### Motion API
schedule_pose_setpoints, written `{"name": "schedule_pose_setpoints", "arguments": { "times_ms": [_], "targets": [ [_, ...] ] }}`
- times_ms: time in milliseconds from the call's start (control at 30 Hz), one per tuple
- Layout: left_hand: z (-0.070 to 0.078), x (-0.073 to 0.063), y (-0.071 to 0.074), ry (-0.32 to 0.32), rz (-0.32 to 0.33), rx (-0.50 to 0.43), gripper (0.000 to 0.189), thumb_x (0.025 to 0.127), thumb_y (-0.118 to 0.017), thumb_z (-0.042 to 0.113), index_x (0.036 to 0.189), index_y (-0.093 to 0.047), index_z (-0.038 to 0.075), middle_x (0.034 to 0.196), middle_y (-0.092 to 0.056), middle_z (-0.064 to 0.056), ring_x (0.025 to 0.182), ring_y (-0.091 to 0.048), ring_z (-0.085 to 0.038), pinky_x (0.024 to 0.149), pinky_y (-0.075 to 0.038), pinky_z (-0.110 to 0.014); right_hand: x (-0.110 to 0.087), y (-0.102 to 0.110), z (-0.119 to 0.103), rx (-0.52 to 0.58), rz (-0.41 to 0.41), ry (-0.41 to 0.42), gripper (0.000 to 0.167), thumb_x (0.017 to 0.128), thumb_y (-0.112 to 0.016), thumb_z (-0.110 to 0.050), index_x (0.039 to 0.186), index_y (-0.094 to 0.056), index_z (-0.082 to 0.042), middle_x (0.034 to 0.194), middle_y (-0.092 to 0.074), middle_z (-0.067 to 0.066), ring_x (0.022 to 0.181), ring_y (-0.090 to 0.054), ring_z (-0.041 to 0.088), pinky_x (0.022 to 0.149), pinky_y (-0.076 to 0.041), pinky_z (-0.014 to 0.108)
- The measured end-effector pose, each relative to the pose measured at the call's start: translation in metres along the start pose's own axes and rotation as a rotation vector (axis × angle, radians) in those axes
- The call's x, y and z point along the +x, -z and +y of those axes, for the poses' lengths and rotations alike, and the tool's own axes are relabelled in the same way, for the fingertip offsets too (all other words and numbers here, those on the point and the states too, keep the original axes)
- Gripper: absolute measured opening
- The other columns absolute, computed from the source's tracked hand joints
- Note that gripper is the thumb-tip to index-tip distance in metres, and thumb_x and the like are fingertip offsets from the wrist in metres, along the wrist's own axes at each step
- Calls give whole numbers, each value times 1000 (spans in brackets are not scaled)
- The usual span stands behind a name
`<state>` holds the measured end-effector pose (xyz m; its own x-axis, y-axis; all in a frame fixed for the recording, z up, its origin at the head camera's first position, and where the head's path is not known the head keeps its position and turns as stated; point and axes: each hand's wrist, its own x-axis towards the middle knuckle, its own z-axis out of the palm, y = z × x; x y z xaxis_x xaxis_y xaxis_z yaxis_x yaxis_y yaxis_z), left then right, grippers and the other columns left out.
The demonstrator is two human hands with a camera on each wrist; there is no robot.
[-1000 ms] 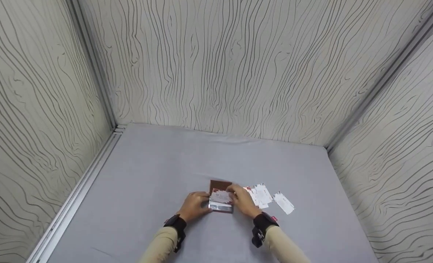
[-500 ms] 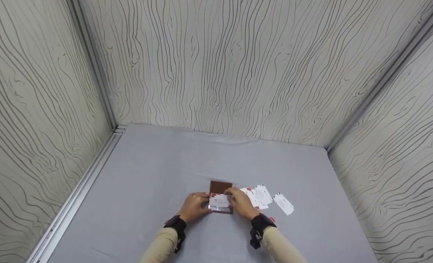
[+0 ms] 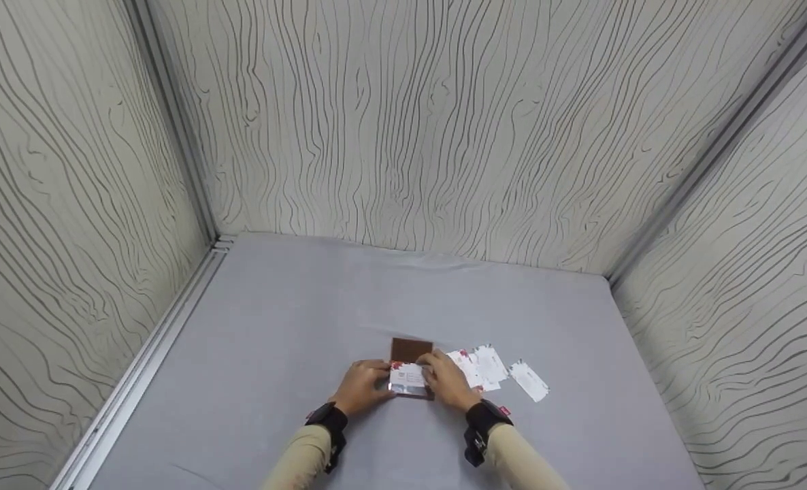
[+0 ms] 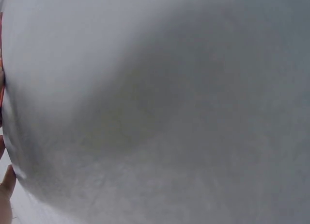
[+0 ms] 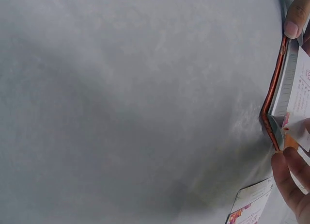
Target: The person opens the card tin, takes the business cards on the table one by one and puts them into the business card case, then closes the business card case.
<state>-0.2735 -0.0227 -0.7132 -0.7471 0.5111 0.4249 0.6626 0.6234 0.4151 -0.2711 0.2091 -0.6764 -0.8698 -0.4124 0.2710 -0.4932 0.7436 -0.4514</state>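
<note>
A brown card holder lies unfolded on the grey cloth, its near half showing a clear plastic sleeve. My left hand grips the left edge of this holder, with its thumb near the front corner. A white card with red flowers lies over the near half, partly at the clear sleeve. My right hand pinches the card's right side. In the right wrist view, its fingers also touch the holder's corner, and the card sits at the sleeve's opening. Only the left hand's fingertips show in the left wrist view.
Several white cards overlap right beside the right hand. One more loose card lies farther right. Patterned walls enclose the cloth-covered table, and a metal rail runs along its left side.
The white card has moved toward the person, down over the holder's near half, uncovering the brown far half. My right hand has moved slightly along with it; my left hand stays put.
</note>
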Motion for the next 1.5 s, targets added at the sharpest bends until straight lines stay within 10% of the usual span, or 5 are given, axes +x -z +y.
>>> {"name": "schedule_pose_setpoints", "arguments": {
  "times_ms": [1500],
  "targets": [
    [2, -1, 2, 4, -17, 18, 37, 74, -85, 25, 102, -78, 3, 111, -72, -10, 109, -65, -26, 94, -50, -44, -8, -5, -2, -81, -83, 21, 28, 92, -63, -3, 119, -68, 5, 105, -57, 13, 97, -57, 31, 83, -50, 44]
  ]
}}
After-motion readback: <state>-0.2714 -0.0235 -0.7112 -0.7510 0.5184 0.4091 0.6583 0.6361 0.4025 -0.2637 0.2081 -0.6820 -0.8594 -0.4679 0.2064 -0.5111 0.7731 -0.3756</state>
